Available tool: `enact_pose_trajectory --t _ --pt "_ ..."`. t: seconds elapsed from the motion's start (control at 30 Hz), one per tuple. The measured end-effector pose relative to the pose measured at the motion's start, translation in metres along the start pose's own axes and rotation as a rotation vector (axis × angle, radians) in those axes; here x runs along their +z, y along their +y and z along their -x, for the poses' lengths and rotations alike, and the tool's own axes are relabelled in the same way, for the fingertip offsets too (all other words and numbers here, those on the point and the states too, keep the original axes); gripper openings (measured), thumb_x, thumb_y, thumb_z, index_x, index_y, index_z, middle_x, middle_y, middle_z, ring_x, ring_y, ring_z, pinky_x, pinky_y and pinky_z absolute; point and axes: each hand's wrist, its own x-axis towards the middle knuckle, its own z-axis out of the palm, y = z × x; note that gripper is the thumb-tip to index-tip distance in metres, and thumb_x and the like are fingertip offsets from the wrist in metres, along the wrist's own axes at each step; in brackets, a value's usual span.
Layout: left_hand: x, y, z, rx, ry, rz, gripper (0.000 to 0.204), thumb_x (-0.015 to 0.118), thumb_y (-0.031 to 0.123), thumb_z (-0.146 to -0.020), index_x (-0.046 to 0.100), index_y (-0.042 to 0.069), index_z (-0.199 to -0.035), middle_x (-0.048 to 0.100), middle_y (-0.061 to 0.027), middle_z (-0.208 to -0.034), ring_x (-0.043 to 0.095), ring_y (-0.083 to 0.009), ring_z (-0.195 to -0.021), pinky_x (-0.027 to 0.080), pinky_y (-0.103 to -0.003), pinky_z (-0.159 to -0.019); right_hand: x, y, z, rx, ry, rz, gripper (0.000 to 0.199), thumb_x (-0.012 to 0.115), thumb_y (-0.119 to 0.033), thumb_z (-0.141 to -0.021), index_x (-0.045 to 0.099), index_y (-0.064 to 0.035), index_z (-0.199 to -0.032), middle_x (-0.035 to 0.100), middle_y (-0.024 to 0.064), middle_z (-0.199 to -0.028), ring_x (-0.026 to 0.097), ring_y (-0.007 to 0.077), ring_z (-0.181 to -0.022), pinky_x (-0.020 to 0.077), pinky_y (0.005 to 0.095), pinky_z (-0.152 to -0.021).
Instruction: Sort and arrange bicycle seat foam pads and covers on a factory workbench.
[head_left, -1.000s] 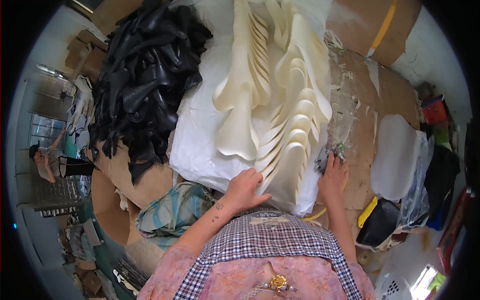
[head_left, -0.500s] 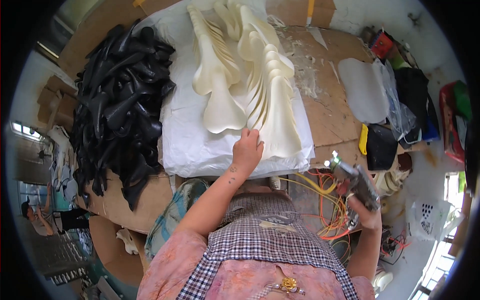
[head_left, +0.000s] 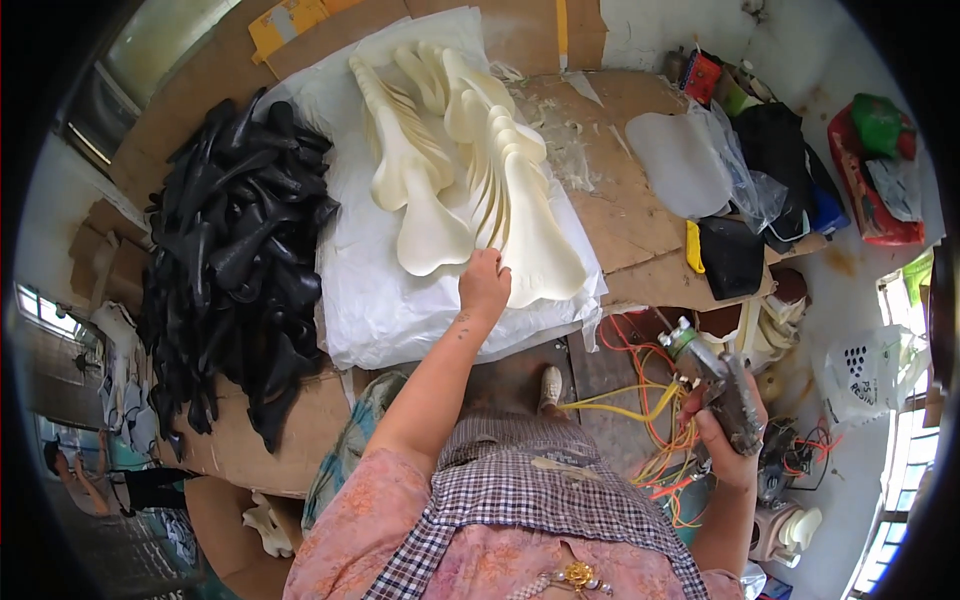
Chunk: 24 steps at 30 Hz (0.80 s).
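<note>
Overhead, the head view shows the left hand (head_left: pixel 485 283) stretched forward onto a stack of cream-coloured moulded pieces (head_left: pixel 470 170), its fingers curled together on the near edge of the lowest piece. The stack fans out across a white plastic sheet (head_left: pixel 380 300) spread on the cardboard-covered counter (head_left: pixel 620 210). Just beside the sheet, on the person's left, lies a heap of black moulded pieces (head_left: pixel 235 260). The right hand (head_left: pixel 725 440) is held low, well apart from the stack and off the near edge of the counter, its fingers clamped around a metal spray gun (head_left: pixel 715 385) with a greenish cap. Orange and yellow hoses (head_left: pixel 640 400) tangle on the floor near that hand. At the counter's far right sit a pale foam pad (head_left: pixel 675 160) and dark bags (head_left: pixel 775 150).
</note>
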Motion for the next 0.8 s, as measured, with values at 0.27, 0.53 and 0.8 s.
enact_pose_trajectory --t 0.27,0.53,0.8 --pt "-0.001 0.017 -0.001 -0.073 0.051 0.107 0.021 0.065 0.012 -0.074 0.056 0.004 -0.090 0.061 -0.0173 -0.085 0.059 -0.0361 -0.083 0.047 -0.043 -0.073 -0.006 0.001 0.014 0.147 -0.056 0.050 0.052 0.064 -0.008 -0.082 0.042 0.0026 -0.128 0.061 0.0079 -0.085 0.058 0.0138 -0.074 0.0481 0.0267 -0.069" --pt "-0.047 0.028 0.001 -0.045 0.161 0.183 0.023 0.064 0.010 -0.076 0.057 0.004 -0.096 0.061 -0.0180 -0.090 0.059 -0.0365 -0.077 0.048 -0.041 -0.072 -0.005 -0.007 0.010 0.036 0.007 -0.075 0.058 0.065 -0.014 -0.082 0.039 0.0033 -0.131 0.059 0.0094 -0.099 0.058 0.0153 -0.088 0.0468 0.0289 -0.077" --pt "-0.134 -0.072 0.016 -0.239 0.477 0.923 0.019 0.063 0.004 -0.084 0.056 0.000 -0.102 0.061 -0.0016 -0.094 0.055 -0.0092 -0.081 0.045 -0.024 -0.076 0.003 -0.007 -0.009 0.104 -0.037 -0.008 0.051 0.061 -0.008 -0.083 0.042 0.0028 -0.129 0.058 0.0065 -0.088 0.056 0.0124 -0.075 0.0480 0.0259 -0.067"
